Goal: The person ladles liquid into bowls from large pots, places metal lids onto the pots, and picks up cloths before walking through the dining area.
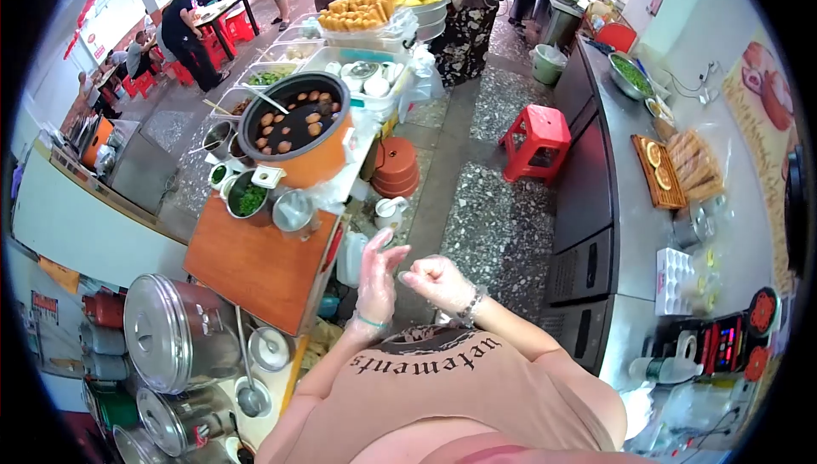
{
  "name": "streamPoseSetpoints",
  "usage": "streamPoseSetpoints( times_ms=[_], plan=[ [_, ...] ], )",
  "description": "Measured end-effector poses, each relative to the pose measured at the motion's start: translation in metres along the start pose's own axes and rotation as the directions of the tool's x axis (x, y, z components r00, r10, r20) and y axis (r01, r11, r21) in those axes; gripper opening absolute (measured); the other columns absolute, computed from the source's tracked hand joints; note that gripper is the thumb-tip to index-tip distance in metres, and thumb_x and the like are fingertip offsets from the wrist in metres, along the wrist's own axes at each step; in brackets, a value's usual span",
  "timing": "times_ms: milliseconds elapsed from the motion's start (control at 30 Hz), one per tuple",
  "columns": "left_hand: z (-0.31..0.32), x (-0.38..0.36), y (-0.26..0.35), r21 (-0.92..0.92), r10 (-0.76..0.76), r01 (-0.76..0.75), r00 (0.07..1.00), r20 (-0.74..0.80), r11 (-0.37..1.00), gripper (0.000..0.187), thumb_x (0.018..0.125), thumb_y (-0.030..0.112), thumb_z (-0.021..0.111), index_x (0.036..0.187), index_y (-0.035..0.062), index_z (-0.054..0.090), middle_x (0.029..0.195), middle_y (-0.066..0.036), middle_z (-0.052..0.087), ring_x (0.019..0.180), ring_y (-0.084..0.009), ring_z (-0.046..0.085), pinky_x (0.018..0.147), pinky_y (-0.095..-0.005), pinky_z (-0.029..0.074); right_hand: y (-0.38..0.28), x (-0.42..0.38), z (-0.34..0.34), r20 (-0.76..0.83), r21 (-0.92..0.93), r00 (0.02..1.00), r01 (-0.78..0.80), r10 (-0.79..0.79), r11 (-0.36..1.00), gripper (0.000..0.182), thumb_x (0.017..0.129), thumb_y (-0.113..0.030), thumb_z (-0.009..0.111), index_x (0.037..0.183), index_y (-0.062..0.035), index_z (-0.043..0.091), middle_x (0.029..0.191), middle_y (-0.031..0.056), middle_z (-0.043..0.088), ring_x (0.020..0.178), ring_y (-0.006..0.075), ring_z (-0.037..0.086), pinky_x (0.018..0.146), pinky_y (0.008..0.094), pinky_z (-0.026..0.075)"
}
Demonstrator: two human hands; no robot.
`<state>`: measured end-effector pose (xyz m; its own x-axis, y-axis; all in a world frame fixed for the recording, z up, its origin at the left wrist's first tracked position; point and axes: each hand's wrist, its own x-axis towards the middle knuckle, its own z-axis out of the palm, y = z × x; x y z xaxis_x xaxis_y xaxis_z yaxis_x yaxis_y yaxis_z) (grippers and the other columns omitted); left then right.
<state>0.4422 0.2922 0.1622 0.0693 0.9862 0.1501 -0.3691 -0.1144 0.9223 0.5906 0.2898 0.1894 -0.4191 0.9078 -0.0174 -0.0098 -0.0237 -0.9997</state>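
Note:
Both of my hands wear thin transparent plastic gloves and are raised in front of my chest. My left hand (376, 278) is open, its fingers stretched upward and apart, with a greenish band at the wrist. Close beside it on the right, my right hand (443, 283) has its fingers curled in; whether anything is inside them is hidden. A dark beaded bracelet (472, 306) circles that wrist. Nearest to the left hand are a wooden board top (255, 260) and a white jug-like container (391, 211) beyond the fingers.
An orange pot (311, 157) of eggs in dark liquid stands front left, near a metal pot of chopped greens (249, 198). A red stool (536, 142) is on the aisle floor. To the right runs a steel counter (625, 234). Large lidded steel pots (157, 332) stand lower left. Several people are farther back.

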Motion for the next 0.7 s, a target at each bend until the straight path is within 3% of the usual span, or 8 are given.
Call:
streamPoseSetpoints(
  times_ms=[67,233,333,400,433,533,567,700],
  plan=[
    [0.041,0.022,-0.009,-0.038,0.013,-0.012,0.999,0.045,0.999,0.043,0.102,0.028,0.032,0.136,0.0013,0.036,0.136,-0.011,0.041,0.113,-0.0226,0.054,0.099,-0.0379,0.04,-0.003,-0.005,-0.046,-0.044,-0.04,0.996,0.07,-0.071,0.997,0.043,0.091,-0.015,0.06,0.059,-0.0094,0.033,0.059,-0.0081,0.029,0.058,0.0043,0.026,0.049,0.025,0.028],
    [0.106,0.061,-0.025,0.029,-0.063,0.058,0.981,0.183,0.998,0.041,0.102,0.026,0.034,0.136,0.0025,0.035,0.136,-0.011,0.041,0.11,-0.0234,0.056,0.095,-0.0368,0.044,-0.014,-0.015,-0.124,-0.094,0.039,0.996,-0.007,0.011,0.999,0.038,0.094,-0.015,0.057,0.061,-0.0082,0.039,0.063,-0.009,0.035,0.059,0.0033,0.031,0.051,0.0225,0.029],
    [0.128,0.081,-0.037,0.034,-0.111,0.106,0.968,0.224,0.994,0.041,0.102,0.027,0.034,0.136,0.004,0.034,0.137,-0.01,0.04,0.11,-0.0237,0.056,0.095,-0.0366,0.042,-0.015,-0.013,-0.15,-0.114,0.106,0.992,-0.042,0.054,0.993,0.027,0.096,-0.018,0.052,0.073,-0.0052,0.056,0.067,-0.0098,0.041,0.062,0.0021,0.035,0.053,0.0207,0.032],
    [0.137,0.095,-0.04,0.097,-0.18,0.159,0.947,0.267,0.982,0.04,0.102,0.025,0.034,0.136,0.0039,0.036,0.136,-0.01,0.041,0.11,-0.0214,0.056,0.095,-0.0351,0.042,-0.014,-0.008,-0.157,-0.226,0.229,0.971,-0.026,0.079,0.973,0.026,0.098,-0.021,0.049,0.094,-0.0007,0.064,0.073,-0.0091,0.045,0.063,0.0019,0.037,0.055,0.0196,0.033],
    [0.139,0.103,-0.041,0.136,-0.186,0.152,0.94,0.285,0.979,0.04,0.101,0.023,0.034,0.136,0.004,0.038,0.136,-0.009,0.042,0.111,-0.0194,0.055,0.096,-0.0338,0.042,-0.001,-0.005,-0.167,-0.185,0.287,0.974,-0.077,0.134,0.955,0.028,0.099,-0.02,0.046,0.107,0.0013,0.062,0.076,-0.0067,0.049,0.062,0.0025,0.04,0.056,0.0188,0.035],
    [0.141,0.125,-0.047,0.085,-0.171,0.153,0.948,0.27,0.985,0.035,0.1,0.013,0.037,0.133,0.0026,0.042,0.133,-0.01,0.044,0.107,-0.0169,0.057,0.091,-0.0307,0.045,0.012,0.015,-0.176,-0.205,0.247,0.973,-0.052,0.104,0.968,0.028,0.1,-0.019,0.044,0.111,0.0014,0.059,0.076,-0.0046,0.05,0.061,0.0034,0.042,0.056,0.0185,0.038],
    [0.14,0.132,-0.048,0.07,-0.147,0.133,0.952,0.27,0.989,0.035,0.099,0.014,0.038,0.132,0.0035,0.043,0.133,-0.009,0.045,0.107,-0.0166,0.057,0.09,-0.0299,0.046,0.018,0.025,-0.181,-0.171,0.155,0.985,0.021,0.006,0.988,0.025,0.1,-0.018,0.042,0.107,-0.0001,0.058,0.073,-0.003,0.049,0.061,0.0053,0.046,0.058,0.0196,0.041],
    [0.118,0.164,-0.045,0.122,-0.129,0.098,0.951,0.281,0.988,0.039,0.099,0.017,0.037,0.136,0.0038,0.038,0.134,-0.008,0.046,0.11,-0.0179,0.054,0.091,-0.0304,0.044,0.016,0.068,-0.184,-0.075,0.118,0.997,-0.015,0.024,0.993,0.012,0.094,-0.004,0.041,0.086,-0.0037,0.051,0.079,0.0003,0.051,0.069,0.0084,0.051,0.064,0.0247,0.046]
  ],
)
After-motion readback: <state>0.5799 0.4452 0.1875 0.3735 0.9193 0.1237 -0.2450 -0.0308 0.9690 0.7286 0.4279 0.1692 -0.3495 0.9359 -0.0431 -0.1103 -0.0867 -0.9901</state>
